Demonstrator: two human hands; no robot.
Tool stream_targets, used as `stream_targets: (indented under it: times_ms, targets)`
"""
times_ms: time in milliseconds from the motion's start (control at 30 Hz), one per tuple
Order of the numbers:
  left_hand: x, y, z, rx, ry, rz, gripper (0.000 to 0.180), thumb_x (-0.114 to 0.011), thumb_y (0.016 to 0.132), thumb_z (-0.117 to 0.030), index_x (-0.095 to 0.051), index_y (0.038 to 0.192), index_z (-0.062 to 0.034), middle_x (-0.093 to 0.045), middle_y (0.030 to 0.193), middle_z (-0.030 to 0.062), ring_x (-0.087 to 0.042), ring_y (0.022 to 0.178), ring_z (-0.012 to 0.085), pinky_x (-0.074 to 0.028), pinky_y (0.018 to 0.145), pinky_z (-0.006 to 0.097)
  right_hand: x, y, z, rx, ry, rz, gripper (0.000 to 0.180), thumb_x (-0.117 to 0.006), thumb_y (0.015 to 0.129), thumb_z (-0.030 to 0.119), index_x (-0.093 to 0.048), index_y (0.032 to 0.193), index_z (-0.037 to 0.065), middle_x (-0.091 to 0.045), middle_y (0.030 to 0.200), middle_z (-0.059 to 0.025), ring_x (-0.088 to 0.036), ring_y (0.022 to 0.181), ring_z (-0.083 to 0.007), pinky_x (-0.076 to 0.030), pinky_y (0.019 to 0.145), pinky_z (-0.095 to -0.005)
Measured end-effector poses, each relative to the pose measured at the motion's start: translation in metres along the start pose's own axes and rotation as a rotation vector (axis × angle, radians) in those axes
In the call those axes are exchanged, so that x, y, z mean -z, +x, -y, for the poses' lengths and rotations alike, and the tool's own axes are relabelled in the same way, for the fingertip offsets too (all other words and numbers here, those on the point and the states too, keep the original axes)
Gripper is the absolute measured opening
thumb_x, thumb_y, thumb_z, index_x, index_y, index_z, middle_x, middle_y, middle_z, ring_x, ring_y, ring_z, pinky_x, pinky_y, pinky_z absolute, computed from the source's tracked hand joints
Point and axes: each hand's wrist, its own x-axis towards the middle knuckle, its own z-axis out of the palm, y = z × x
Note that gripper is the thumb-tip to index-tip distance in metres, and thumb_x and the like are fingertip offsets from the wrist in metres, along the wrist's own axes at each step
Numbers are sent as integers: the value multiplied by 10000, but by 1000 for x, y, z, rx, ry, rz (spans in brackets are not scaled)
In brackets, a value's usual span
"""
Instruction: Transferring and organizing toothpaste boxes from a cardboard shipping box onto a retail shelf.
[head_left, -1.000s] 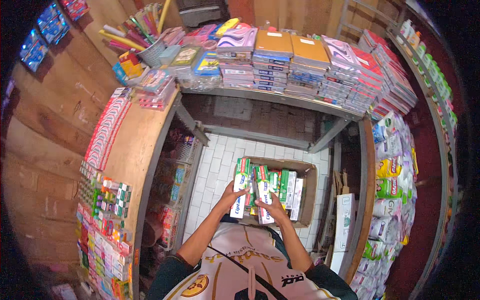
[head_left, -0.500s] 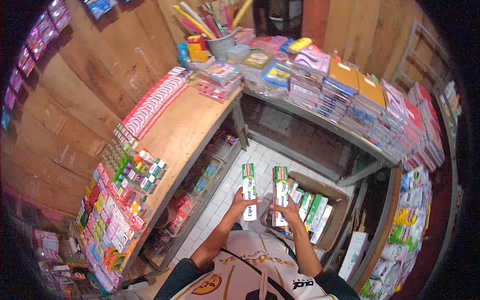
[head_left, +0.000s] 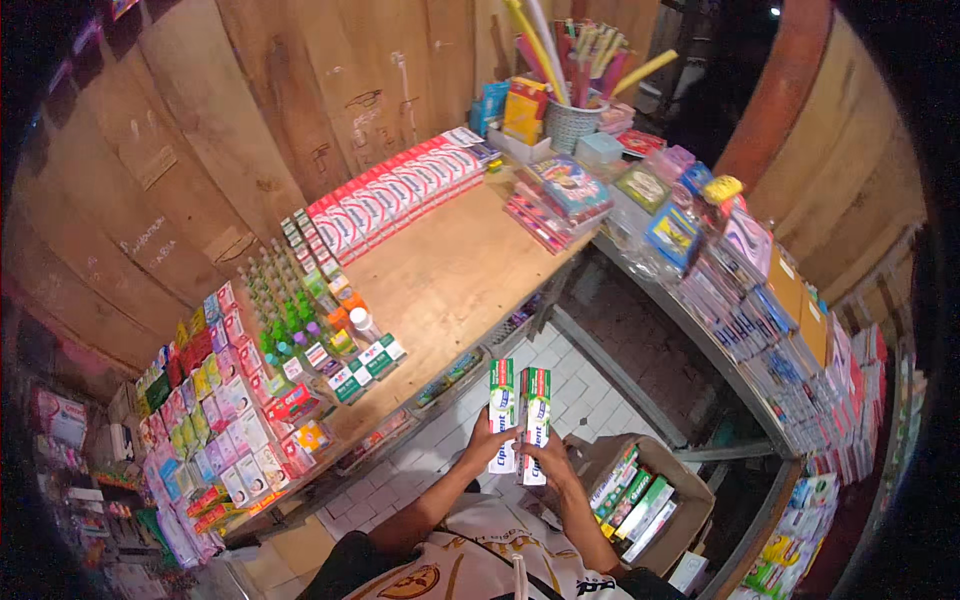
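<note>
Two long toothpaste boxes, green and white, stand almost parallel in front of my body. My left hand (head_left: 489,437) is closed around the lower half of the left toothpaste box (head_left: 502,385). Around the other toothpaste box (head_left: 535,400), my right hand (head_left: 549,462) is closed in the same way. A narrow gap parts the two boxes. Below and to the right, an open cardboard box (head_left: 684,490) on the floor holds several more green and white cartons (head_left: 632,498).
The wooden table (head_left: 430,280) on the left carries a row of red and white boxes (head_left: 395,195), small bottles (head_left: 295,315) and packets (head_left: 225,400). Stacks of books (head_left: 745,300) cover the right shelf. A grey basket (head_left: 573,127) with rolled paper stands in the far corner.
My view has turned left, bringing more of the wooden table into sight. The two toothpaste boxes have come closer together, each still in its hand.
</note>
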Motion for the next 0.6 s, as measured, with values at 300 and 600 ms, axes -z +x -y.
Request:
stream_targets:
  times_ms: [300, 600]
  targets:
    - [47, 33, -50, -35, -88, -9, 525, -617, 838, -65, -359, 1293, -29, -547, 1174, 106, -536, 1087, 191, -446, 922, 330, -53, 75, 16, 1, -106, 65, 629, -756, 638, 25, -447, 1180, -55, -623, 985, -106, -619, 857, -182, -514, 748, -309]
    - [81, 65, -63, 184, -184, -117, 386, -618, 867, -145, -503, 1226, -63, -599, 1098, 57, -580, 981, 167, -457, 853, 325, -71, 171, 49, 122, -242, 258, 619, -700, 635, -32, -445, 1199, -64, -625, 1039, -121, -624, 914, -193, -512, 822, -323]
